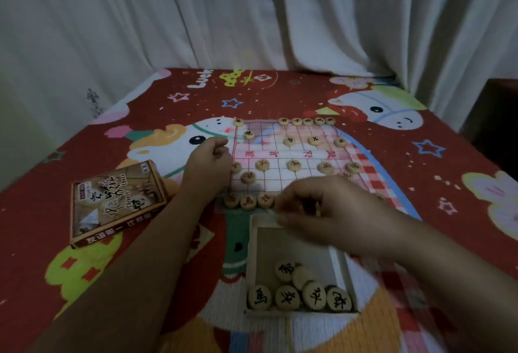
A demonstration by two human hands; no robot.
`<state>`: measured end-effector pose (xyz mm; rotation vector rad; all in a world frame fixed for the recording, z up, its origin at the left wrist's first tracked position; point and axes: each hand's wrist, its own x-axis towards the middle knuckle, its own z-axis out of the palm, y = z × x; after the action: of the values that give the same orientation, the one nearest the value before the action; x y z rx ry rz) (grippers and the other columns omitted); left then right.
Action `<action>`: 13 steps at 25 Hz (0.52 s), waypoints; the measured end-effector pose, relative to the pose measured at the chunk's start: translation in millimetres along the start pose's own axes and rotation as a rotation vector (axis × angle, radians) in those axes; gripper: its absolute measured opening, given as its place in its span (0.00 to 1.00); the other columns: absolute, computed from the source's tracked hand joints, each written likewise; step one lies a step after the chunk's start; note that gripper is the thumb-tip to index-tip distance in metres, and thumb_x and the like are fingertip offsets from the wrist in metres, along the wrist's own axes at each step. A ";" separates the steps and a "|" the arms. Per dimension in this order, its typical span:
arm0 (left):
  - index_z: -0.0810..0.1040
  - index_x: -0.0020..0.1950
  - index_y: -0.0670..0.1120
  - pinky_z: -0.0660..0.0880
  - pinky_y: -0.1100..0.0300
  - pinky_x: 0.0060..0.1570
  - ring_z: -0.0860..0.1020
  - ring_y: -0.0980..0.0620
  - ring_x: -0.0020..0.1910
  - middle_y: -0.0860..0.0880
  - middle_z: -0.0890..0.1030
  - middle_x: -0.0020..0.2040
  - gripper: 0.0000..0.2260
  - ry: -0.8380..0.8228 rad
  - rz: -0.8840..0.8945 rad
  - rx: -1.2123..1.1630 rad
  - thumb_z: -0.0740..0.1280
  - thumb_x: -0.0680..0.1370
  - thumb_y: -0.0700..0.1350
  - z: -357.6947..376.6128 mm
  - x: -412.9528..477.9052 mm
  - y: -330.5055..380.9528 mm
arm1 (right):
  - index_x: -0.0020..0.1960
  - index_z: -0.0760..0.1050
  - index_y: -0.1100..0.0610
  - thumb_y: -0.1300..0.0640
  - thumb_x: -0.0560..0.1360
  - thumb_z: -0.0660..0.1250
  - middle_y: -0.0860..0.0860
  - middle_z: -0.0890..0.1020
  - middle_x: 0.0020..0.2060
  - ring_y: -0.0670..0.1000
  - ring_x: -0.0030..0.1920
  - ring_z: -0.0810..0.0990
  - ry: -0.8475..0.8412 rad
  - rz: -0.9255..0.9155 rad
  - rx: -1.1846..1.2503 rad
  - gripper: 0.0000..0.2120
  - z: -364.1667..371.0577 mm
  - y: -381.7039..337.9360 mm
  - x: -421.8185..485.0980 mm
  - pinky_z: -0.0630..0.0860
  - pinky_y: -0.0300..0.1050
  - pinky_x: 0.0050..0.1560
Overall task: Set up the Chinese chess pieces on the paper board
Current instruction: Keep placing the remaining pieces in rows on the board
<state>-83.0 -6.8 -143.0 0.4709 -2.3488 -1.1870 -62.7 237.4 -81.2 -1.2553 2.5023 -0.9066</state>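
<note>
The paper board (291, 153) lies flat on a red patterned cloth, with several round wooden pieces set along its far rows and its near rows. Three red-lettered pieces (248, 201) sit side by side at the near left edge. My left hand (208, 162) rests at the board's left edge with its fingers curled; what they hold, if anything, is hidden. My right hand (322, 209) hovers blurred over the board's near edge, fingers bent downward, its grasp unclear. A shallow box tray (253, 257) in front holds several black-lettered pieces (300, 291).
The printed chess box lid (117, 201) lies to the left on the cloth. A white curtain (252, 16) hangs behind the table. A dark piece of furniture (499, 128) stands at the far right.
</note>
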 end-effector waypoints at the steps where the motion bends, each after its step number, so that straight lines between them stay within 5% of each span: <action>1: 0.74 0.67 0.43 0.77 0.54 0.48 0.77 0.50 0.45 0.47 0.80 0.53 0.16 -0.002 -0.001 -0.004 0.61 0.79 0.41 0.0 -0.2 -0.8 | 0.52 0.80 0.44 0.48 0.76 0.71 0.39 0.79 0.38 0.36 0.39 0.78 -0.078 0.006 -0.063 0.06 0.3 -4.3 -6.7 0.73 0.32 0.37; 6: 0.73 0.69 0.43 0.72 0.57 0.45 0.76 0.48 0.43 0.47 0.79 0.53 0.17 -0.026 -0.044 -0.062 0.60 0.80 0.40 -1.8 -2.9 1.7 | 0.49 0.76 0.47 0.43 0.75 0.69 0.43 0.78 0.39 0.42 0.38 0.77 -0.258 0.008 -0.249 0.09 12.7 -19.3 -24.0 0.74 0.38 0.35; 13: 0.73 0.68 0.43 0.71 0.59 0.42 0.75 0.53 0.39 0.49 0.79 0.51 0.16 -0.029 -0.042 -0.065 0.60 0.80 0.40 -2.4 -3.0 2.8 | 0.47 0.74 0.48 0.46 0.75 0.67 0.44 0.77 0.42 0.43 0.41 0.76 -0.226 0.016 -0.278 0.06 22.1 -22.7 -22.4 0.73 0.39 0.38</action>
<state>-79.4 -5.3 -140.2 0.4861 -2.3279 -1.2931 -24.4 235.1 -87.0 -1.3294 2.5100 -0.3945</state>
